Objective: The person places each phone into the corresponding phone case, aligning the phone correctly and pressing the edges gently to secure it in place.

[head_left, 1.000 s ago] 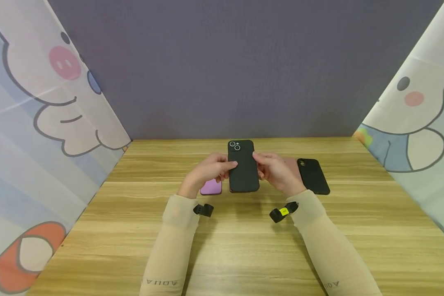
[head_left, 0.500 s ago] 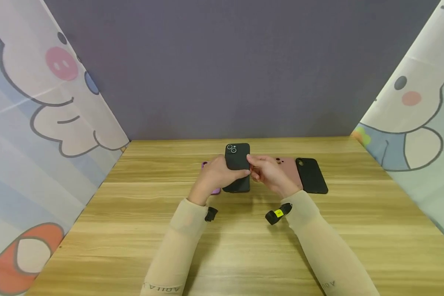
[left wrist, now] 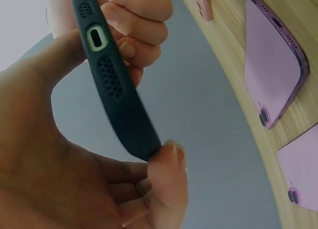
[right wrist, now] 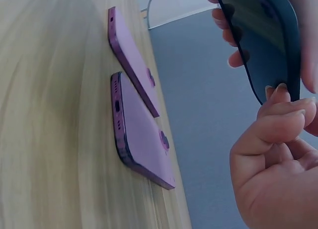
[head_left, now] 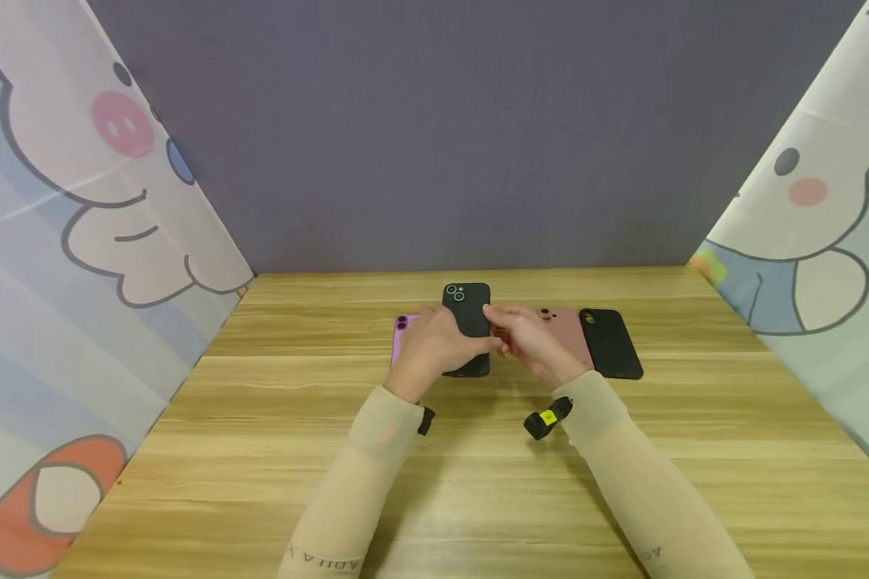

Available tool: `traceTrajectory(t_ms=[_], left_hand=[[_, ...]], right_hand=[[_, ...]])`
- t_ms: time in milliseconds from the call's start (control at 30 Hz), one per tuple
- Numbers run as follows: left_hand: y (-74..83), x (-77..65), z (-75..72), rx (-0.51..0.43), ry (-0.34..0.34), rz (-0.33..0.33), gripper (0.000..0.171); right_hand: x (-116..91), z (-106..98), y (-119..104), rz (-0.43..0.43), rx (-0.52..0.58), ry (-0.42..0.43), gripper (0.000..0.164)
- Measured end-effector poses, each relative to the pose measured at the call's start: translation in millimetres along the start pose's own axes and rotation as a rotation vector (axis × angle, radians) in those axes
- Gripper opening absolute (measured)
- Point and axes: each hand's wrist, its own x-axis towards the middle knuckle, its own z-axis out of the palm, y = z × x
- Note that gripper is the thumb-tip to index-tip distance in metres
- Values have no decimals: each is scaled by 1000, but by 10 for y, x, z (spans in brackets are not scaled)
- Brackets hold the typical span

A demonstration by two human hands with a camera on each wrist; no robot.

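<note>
One rectangular black-cased phone (head_left: 471, 312) is held above the wood-grained counter (head_left: 478, 490): the left hand (head_left: 434, 346) clasps it across the back, thumb and fingers on opposite edges; the right hand (head_left: 529, 342) pinches its right edge between fingers and thumb. Leftward lies a flat purple phone (head_left: 403, 330); rightward, a black phone case (head_left: 613, 346).

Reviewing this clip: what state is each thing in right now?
Black-cased phone, held above the table, lens side toward the head camera
Two purple phones, flat, lens side up
Pink phone, flat, lens side up, partly hidden
Black case, flat, no lenses in its cutout
Left hand, gripping the black-cased phone
Right hand, pinching that phone's edge
</note>
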Motion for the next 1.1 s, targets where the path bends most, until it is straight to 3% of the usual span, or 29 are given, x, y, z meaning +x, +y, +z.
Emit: traceTrajectory(t_ms=[133, 400, 667, 933, 1100], left_hand=[[-1, 13, 5, 8, -13, -4, 89], [-36, 37, -3, 6, -40, -4, 58], [-155, 75, -36, 69, -34, 6, 54], [-314, 121, -146, 50, -80, -58, 53], [-449, 162, -207, 59, -86, -92, 53]], right_hand=[[-1, -15, -1, 7, -13, -10, 40], [-20, -30, -30, 21, -68, -38, 42], [-27, -51, -12, 18, -110, -52, 38], [-62, -214, -53, 56, -228, -35, 38], [-71, -348, -62, 58, -248, -30, 33]])
